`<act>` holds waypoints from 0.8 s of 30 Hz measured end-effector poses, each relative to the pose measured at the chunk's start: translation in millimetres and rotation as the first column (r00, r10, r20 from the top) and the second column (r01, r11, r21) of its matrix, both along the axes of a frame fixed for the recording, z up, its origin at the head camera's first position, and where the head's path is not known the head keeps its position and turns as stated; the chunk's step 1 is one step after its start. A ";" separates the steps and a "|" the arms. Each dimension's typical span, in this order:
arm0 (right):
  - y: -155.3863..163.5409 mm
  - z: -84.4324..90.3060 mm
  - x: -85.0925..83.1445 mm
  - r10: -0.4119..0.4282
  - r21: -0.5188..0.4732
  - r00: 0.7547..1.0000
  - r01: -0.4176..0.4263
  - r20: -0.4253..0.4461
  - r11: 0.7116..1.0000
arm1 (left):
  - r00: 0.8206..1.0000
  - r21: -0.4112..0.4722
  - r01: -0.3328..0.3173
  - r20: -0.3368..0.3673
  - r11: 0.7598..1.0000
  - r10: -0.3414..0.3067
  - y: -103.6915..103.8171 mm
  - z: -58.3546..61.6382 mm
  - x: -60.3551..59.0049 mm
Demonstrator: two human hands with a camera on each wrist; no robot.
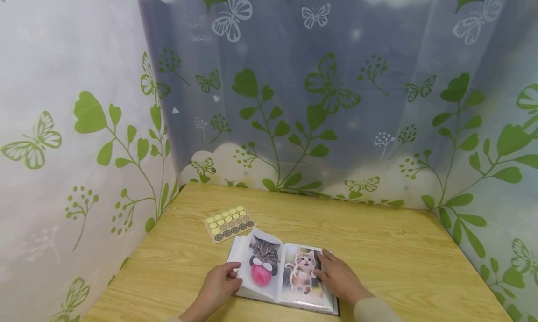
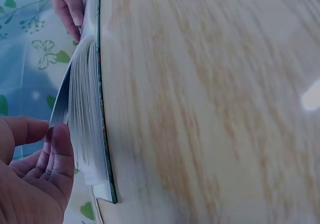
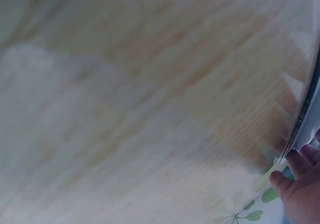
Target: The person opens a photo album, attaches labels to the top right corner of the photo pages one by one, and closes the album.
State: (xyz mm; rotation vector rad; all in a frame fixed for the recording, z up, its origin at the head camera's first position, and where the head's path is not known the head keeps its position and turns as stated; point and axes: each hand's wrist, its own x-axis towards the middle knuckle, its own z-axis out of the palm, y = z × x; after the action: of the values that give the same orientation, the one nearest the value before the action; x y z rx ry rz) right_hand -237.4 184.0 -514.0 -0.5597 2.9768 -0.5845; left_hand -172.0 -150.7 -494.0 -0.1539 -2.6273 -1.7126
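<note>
An open photo album lies on the wooden table, showing a grey cat with a pink ball on its left page and a tabby kitten on its right page. My left hand pinches the outer edge of the left pages between thumb and fingers. The left wrist view shows this left hand at the fanned stack of pages. My right hand rests flat on the right page with straight fingers. Its fingers show beside the album's edge in the blurred right wrist view.
A sheet of round yellow, tan and dark stickers lies on the table just behind the album. Curtains printed with green leaves and butterflies close in the table at the back and on both sides.
</note>
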 end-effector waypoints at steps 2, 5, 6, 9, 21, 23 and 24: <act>0.0 -0.2 0.1 0.000 -0.003 1.000 0.000 0.001 1.000 | 1.000 -0.011 -0.005 -0.007 1.000 0.005 -0.6 -0.9 0.8; 0.0 -0.2 0.7 -0.001 -0.012 1.000 0.001 -0.001 1.000 | 1.000 -0.041 -0.013 -0.020 0.999 0.012 -1.7 -4.2 0.2; 0.0 -0.4 0.8 -0.003 -0.014 1.000 0.003 0.000 1.000 | 1.000 -0.055 -0.015 -0.022 0.998 0.014 -2.2 -5.2 -0.1; -0.1 0.1 1.4 -0.006 -0.026 1.000 0.006 0.001 1.000 | 1.000 -0.086 -0.017 -0.023 0.996 0.015 -3.4 -7.2 -0.6; -1.8 2.0 1.7 -0.016 -0.055 1.000 0.015 -0.006 0.998 | 0.998 -0.254 -0.052 -0.055 0.966 0.040 -5.2 -9.7 -1.7; -2.0 2.1 1.9 -0.016 -0.060 1.000 0.016 -0.004 0.998 | 0.997 -0.306 -0.065 -0.062 0.950 0.048 -5.0 -10.1 -2.3; -2.0 2.1 1.9 -0.016 -0.063 1.000 0.016 -0.002 0.998 | 0.997 -0.331 -0.069 -0.065 0.941 0.050 -4.9 -10.0 -2.4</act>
State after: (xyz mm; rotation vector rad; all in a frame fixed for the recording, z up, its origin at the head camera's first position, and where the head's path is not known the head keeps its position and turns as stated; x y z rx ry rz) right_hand -235.5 182.0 -511.8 -0.5425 2.9770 -0.6809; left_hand -174.4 -155.6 -504.1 -0.1182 -2.8248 -1.2149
